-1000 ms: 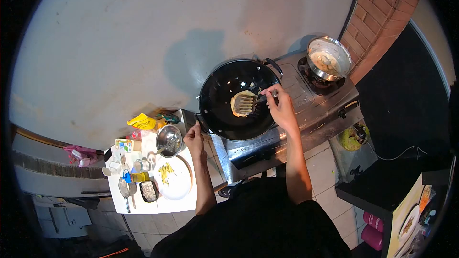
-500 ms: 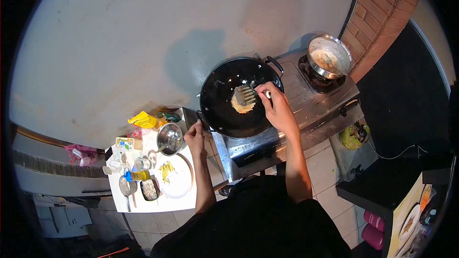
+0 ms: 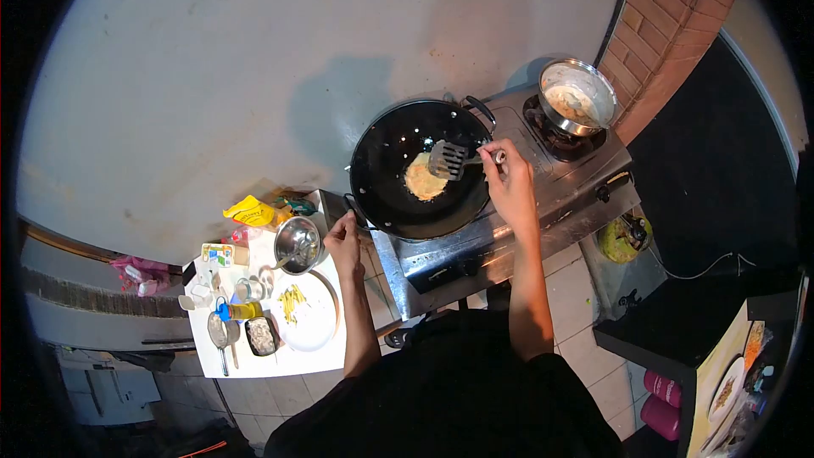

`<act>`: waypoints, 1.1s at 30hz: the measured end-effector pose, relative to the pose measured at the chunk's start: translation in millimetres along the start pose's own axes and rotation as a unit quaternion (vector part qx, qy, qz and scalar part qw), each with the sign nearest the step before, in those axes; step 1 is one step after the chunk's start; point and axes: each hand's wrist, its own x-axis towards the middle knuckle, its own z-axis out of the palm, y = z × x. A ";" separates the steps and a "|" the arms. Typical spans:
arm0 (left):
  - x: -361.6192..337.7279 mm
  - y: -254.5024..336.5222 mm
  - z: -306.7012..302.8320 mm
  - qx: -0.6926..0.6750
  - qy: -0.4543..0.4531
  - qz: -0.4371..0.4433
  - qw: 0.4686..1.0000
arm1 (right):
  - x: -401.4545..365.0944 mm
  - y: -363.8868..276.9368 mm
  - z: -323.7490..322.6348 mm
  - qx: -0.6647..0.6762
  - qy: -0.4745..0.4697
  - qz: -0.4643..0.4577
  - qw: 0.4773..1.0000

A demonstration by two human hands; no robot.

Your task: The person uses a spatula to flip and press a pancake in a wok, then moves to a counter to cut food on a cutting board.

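Observation:
A black wok (image 3: 398,212) rests on the stove, and a round golden pancake (image 3: 423,182) lies in its middle. My right hand (image 3: 510,180) is closed around the handle of a slotted spatula (image 3: 448,160). The spatula's flat head is over the wok, overlapping the pancake's upper right edge in this view. At the wok's left side, my left hand (image 3: 343,242) grips the wok's loop handle (image 3: 354,211) with its fingers closed.
A steel pot (image 3: 603,100) of batter-like mixture sits on the right burner of the metal stove (image 3: 543,198). On the white table (image 3: 331,349) at left are a steel bowl (image 3: 298,246), a white plate (image 3: 312,329) with yellowish strips, and an oil bottle (image 3: 246,310).
My right hand has moved the spatula to the right, off most of the pancake, so more of its top shows. My left hand stays at the wok handle.

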 end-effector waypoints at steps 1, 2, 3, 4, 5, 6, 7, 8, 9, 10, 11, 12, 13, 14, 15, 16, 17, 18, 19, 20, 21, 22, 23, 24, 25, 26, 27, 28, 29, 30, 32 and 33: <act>-0.1 0.3 0.8 0.003 0.007 -0.002 1.000 | -0.6 0.8 -0.8 -0.014 0.006 0.009 1.000; -0.5 -0.2 1.6 0.003 0.006 -0.001 1.000 | -1.4 1.2 -0.6 -0.015 0.007 0.008 1.000; -1.2 -1.2 2.0 -0.021 0.002 0.003 1.000 | -2.7 1.0 0.8 -0.011 0.009 0.023 1.000; -1.9 -2.1 2.2 -0.044 -0.001 0.007 0.999 | -3.8 1.2 2.3 -0.007 0.011 0.037 0.999; -2.3 -2.7 2.0 -0.045 0.000 0.007 0.999 | -4.5 2.7 3.8 -0.007 0.010 0.036 0.999; -2.9 -3.3 1.4 -0.044 0.000 0.001 0.999 | -5.1 4.3 5.9 -0.003 0.004 0.045 0.999; -3.5 -4.1 0.4 -0.043 0.002 -0.006 0.999 | -5.5 5.0 8.0 0.002 -0.003 0.053 0.999; -3.9 -5.8 -0.1 -0.044 0.005 -0.006 0.999 | -5.9 5.0 10.1 0.003 -0.006 0.051 0.999; -4.5 -6.8 0.5 -0.043 0.006 0.004 0.999 | -6.2 4.3 12.0 -0.004 -0.021 0.064 0.998; -5.3 -7.5 1.0 -0.042 0.007 0.015 0.999 | -6.4 3.8 13.8 -0.011 -0.037 0.077 0.996; -7.0 -7.7 -0.1 -0.044 0.010 0.015 0.999 | -6.6 4.3 16.4 -0.011 -0.040 0.075 0.996; -10.6 -3.9 -0.9 -0.034 0.002 0.006 0.999 | -6.8 5.7 19.9 -0.022 -0.031 0.042 0.998; -13.2 -2.0 -1.9 -0.025 -0.005 -0.002 1.000 | -7.0 6.9 22.9 -0.032 -0.022 0.008 0.999; -13.9 -2.5 -1.4 -0.026 0.000 -0.002 1.000 | -6.6 7.1 25.3 -0.034 -0.024 0.000 0.999; -14.4 -3.1 -0.2 -0.032 0.000 0.008 0.999 | -6.4 8.4 27.9 -0.031 -0.029 -0.002 0.999; -15.1 -3.0 0.4 -0.037 -0.001 0.018 0.999 | -6.5 10.7 29.8 -0.040 -0.030 -0.002 0.999; -15.9 -2.2 -0.1 -0.037 0.003 0.018 0.999 | -6.7 12.8 31.4 -0.049 -0.031 -0.001 0.998; -16.7 -0.1 -0.9 -0.018 0.002 0.010 1.000 | -7.0 14.6 32.7 -0.047 -0.033 -0.001 0.998; -17.1 1.2 -2.3 0.002 0.000 0.002 1.000 | -7.4 16.2 33.7 -0.058 -0.031 -0.005 0.998; -15.0 -3.3 -4.5 -0.003 -0.008 0.003 1.000 | -8.1 17.2 34.3 -0.070 -0.028 -0.007 0.997; -15.1 -2.5 -5.5 -0.001 -0.009 0.003 1.000 | -9.0 17.5 34.6 -0.070 -0.027 -0.006 0.997; -15.0 -1.5 -5.6 0.000 -0.013 0.003 1.000 | -9.7 17.9 34.2 -0.092 -0.029 -0.011 0.995; -14.8 -0.1 -4.8 0.000 -0.017 0.004 1.000 | -9.9 18.4 33.2 -0.114 -0.030 -0.017 0.993; -15.5 1.8 -3.9 0.000 -0.021 0.003 1.000 | -10.6 17.7 33.1 -0.116 -0.028 -0.015 0.993; -17.2 3.9 -3.3 -0.002 -0.018 -0.001 1.000 | -11.7 15.8 34.4 -0.131 -0.030 -0.015 0.991; -17.8 4.6 -2.1 -0.005 -0.014 -0.005 1.000 | -12.2 13.6 35.7 -0.146 -0.034 -0.015 0.989; -16.7 2.4 -1.0 -0.006 -0.016 -0.006 1.000 | -12.4 10.7 37.0 -0.148 -0.033 -0.016 0.988; -15.6 -0.9 -0.6 -0.011 -0.008 -0.001 1.000 | -12.8 7.0 38.7 -0.150 -0.039 -0.004 0.988; -14.9 -3.1 -0.6 -0.015 0.002 0.004 1.000 | -13.5 4.8 40.1 -0.151 -0.045 0.007 0.987; -16.0 -0.8 0.1 -0.016 0.002 0.004 1.000 | -14.1 5.0 41.6 -0.165 -0.040 -0.006 0.986; -18.7 4.8 -0.8 -0.002 -0.010 0.004 1.000 | -14.2 3.6 43.4 -0.172 -0.040 -0.006 0.984; -18.4 4.1 -1.9 -0.002 -0.008 0.004 1.000 | -14.5 2.9 44.1 -0.181 -0.039 -0.005 0.983</act>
